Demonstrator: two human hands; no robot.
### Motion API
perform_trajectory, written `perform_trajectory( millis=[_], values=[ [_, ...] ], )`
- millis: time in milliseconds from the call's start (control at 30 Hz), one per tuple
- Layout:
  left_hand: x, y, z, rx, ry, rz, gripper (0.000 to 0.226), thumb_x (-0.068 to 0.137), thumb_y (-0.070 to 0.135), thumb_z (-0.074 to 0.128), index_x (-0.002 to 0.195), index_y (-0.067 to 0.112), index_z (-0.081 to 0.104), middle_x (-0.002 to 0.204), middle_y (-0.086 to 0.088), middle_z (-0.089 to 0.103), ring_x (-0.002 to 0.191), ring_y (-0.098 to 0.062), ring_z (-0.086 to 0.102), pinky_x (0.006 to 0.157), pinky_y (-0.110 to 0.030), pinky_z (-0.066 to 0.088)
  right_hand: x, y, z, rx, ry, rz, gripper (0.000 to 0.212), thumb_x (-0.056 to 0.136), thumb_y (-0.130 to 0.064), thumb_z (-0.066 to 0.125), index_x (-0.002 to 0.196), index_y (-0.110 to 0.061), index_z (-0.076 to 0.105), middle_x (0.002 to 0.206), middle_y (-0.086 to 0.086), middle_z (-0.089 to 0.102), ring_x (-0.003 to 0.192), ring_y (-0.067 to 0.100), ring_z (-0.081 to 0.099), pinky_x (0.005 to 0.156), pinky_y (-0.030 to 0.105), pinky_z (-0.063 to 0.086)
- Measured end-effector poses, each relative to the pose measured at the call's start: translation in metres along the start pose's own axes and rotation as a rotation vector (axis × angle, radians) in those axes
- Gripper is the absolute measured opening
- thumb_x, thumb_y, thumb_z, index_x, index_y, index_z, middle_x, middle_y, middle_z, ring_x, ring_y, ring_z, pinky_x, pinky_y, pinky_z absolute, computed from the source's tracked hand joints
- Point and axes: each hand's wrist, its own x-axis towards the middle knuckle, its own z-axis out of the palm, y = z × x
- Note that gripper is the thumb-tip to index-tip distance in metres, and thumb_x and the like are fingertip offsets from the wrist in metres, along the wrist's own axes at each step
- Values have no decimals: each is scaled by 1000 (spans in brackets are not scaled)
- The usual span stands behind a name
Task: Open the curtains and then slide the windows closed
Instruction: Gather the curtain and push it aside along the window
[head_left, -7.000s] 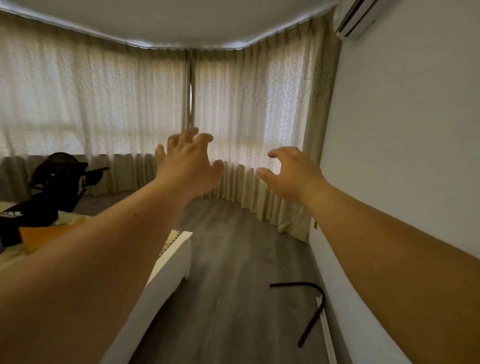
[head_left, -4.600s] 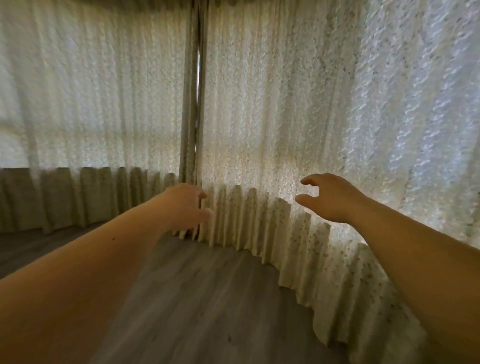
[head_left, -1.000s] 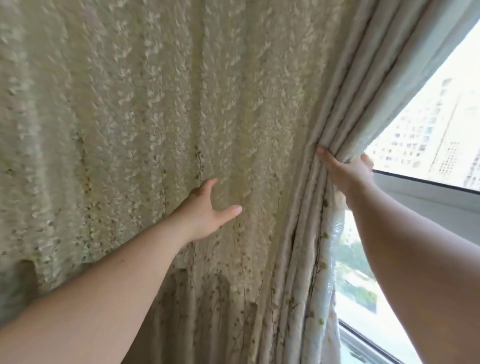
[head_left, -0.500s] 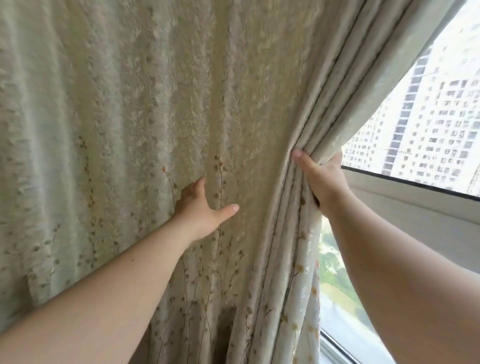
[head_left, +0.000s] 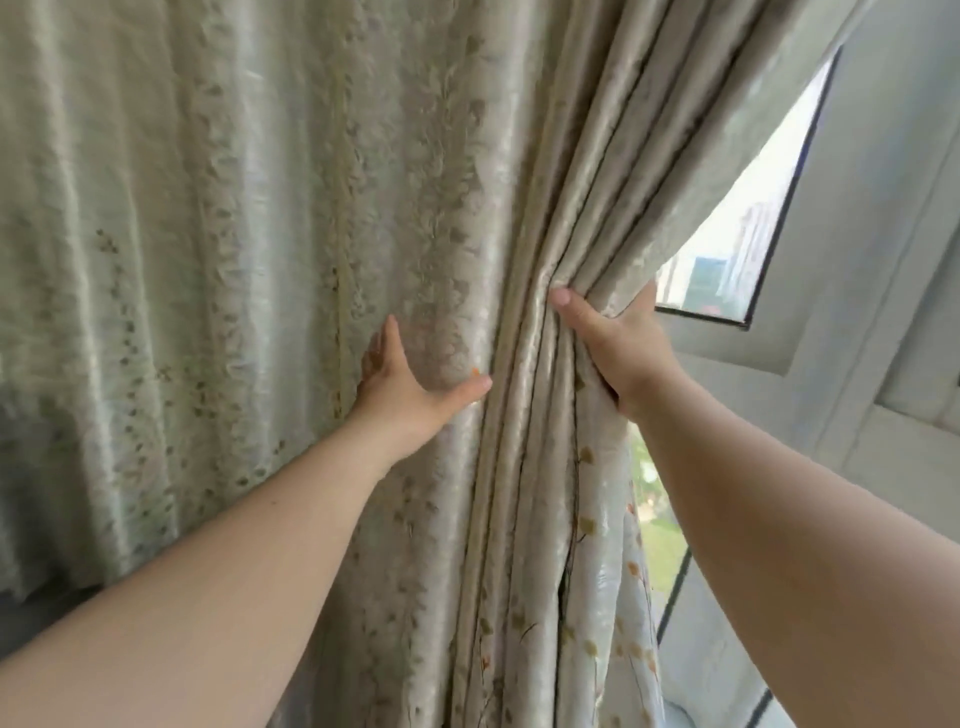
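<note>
Against one curtain (head_left: 260, 260), left hand (head_left: 410, 387) spread flat, right hand (head_left: 618, 343) fingers pinching its gathered folds, seemingly one window (head_left: 737, 244).

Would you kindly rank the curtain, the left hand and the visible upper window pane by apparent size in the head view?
1. curtain, by far.
2. upper window pane.
3. left hand; close to the pane, so that order is unsure.

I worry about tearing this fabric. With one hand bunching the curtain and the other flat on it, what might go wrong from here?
1. The right hand clamps a thick bunch of curtain folds; tugging downward rather than sideways may strain the hidden top fixings.
2. The left hand only presses flat, so the fabric could slide back.
3. The folds still cover most of the window, hiding its frame.
</note>
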Motion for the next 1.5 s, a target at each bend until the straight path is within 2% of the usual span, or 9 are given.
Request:
perform_trajectory(
  millis=[100, 167, 300, 500, 633, 833, 1033, 1300, 1500],
  values=[
    [26, -23, -15, 13, -17, 67, 135, 33, 87, 55, 137, 40, -18, 153, 8, -10, 140, -17, 0, 111, -43, 15, 23, 1, 60, 45, -45, -26, 91, 50, -69, 74, 124, -38, 31, 107, -24, 56, 96, -4, 54, 80, 24, 45],
    [51, -43, -31, 115, 52, 88, 133, 34, 88, 52, 137, 41, -18, 152, 11, -15, 139, -18, -3, 111, -46, 13, 38, 0, 104, 57, -70, -17, 96, 48, -73, 72, 126, -36, 29, 106, -25, 55, 92, -2, 54, 71, 19, 41],
    [113, -85, -83, 285, 223, 55, 132, 38, 88, 51, 137, 35, -19, 150, 9, -24, 139, -20, -11, 111, -52, 7, 68, -4, 186, 66, -91, 25, 118, 49, -75, 69, 143, -30, 13, 124, -8, 48, 106, 16, 49, 84, 30, 38],
    [199, -144, -150, 443, 390, 94, 125, 48, 80, 53, 131, 37, -29, 146, 9, -33, 136, -22, -22, 107, -57, -7, 106, -2, 289, 102, -92, 41, 94, 58, -65, 73, 132, -36, 23, 100, -22, 52, 87, 1, 52, 76, 26, 39],
    [240, -184, -180, 258, 398, -63, 128, 42, 82, 49, 134, 36, -26, 152, 4, -19, 139, -28, 1, 108, -55, 9, 128, -7, 362, 96, -155, -2, 99, 58, -66, 72, 136, -37, 19, 100, -20, 53, 86, 0, 52, 69, 20, 39],
    [291, -239, -222, -17, 412, -149, 105, 69, 61, 58, 140, 36, -15, 151, -2, 21, 126, -27, 38, 90, -27, 31, 165, -12, 465, 174, -292, -63, 100, 57, -64, 74, 136, -33, 22, 116, -10, 59, 102, 12, 57, 84, 29, 44],
    [314, -283, -289, 473, 743, -137, 109, 61, 68, 56, 143, 25, -2, 154, -1, -5, 138, -26, 2, 111, -46, 9, 187, -14, 563, 258, -454, -98, 102, 53, -67, 73, 135, -37, 20, 118, -9, 56, 102, 13, 55, 84, 30, 44],
    [347, -356, -381, 305, 656, -348, 121, 55, 71, 60, 139, 30, -17, 154, -1, -8, 139, -28, 6, 110, -47, 18, 199, -30, 696, 337, -554, -107, 107, 50, -70, 74, 136, -39, 20, 128, -12, 53, 112, 14, 53, 96, 39, 44],
    [396, -426, -464, 114, 459, -253, 102, 70, 54, 64, 142, 34, -7, 149, -1, 27, 126, -25, 37, 96, -32, 32, 213, -52, 821, 317, -472, -70, 105, 52, -67, 73, 137, -34, 22, 107, -21, 54, 99, 10, 55, 84, 34, 41]
  ],
)
